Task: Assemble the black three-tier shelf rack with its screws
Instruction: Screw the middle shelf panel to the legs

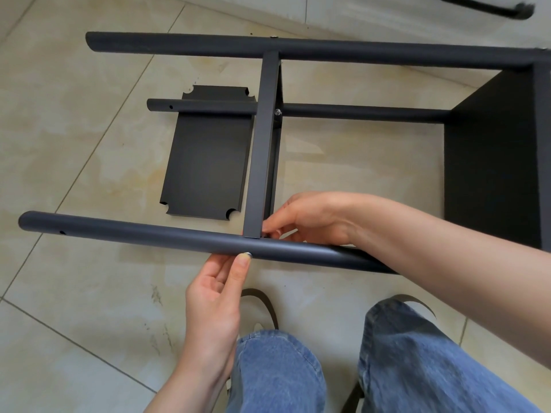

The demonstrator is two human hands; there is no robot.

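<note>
The black rack lies on its side on the tiled floor. Its near tube leg (pixel 134 234) runs left to right, and a middle shelf (pixel 262 144) stands edge-on between this leg and the far leg (pixel 208 46). An end shelf (pixel 492 159) closes the right side. My left hand (pixel 217 299) comes from below, its thumb pressing a silver screw head (pixel 248 255) on the near leg. My right hand (pixel 301 217) reaches behind that leg and pinches something small at the shelf corner; what it is stays hidden. A loose shelf panel (pixel 205 162) lies flat on the floor.
A third tube leg (pixel 357 110) crosses under the middle shelf with a silver screw (pixel 277 112) at the joint. A black object (pixel 492 7) lies at the top right. My knees in blue jeans (pixel 387 368) and slippers are at the bottom edge.
</note>
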